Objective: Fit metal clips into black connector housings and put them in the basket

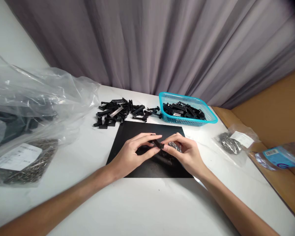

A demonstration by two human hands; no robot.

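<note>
Your left hand (131,152) pinches black clip (158,143) at fingertips — long axis left-right. Your right hand (186,152) meets clip's other end; firm hold there unclear. Metal bits (174,146) just under right fingers — black mat (127,131) beneath all.

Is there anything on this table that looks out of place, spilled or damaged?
Nothing looks damaged. A plastic bottle lies on its side at the far right. Black parts lie heaped loose on the table beside the teal basket. The left hand and right hand pinch one black piece.
</note>
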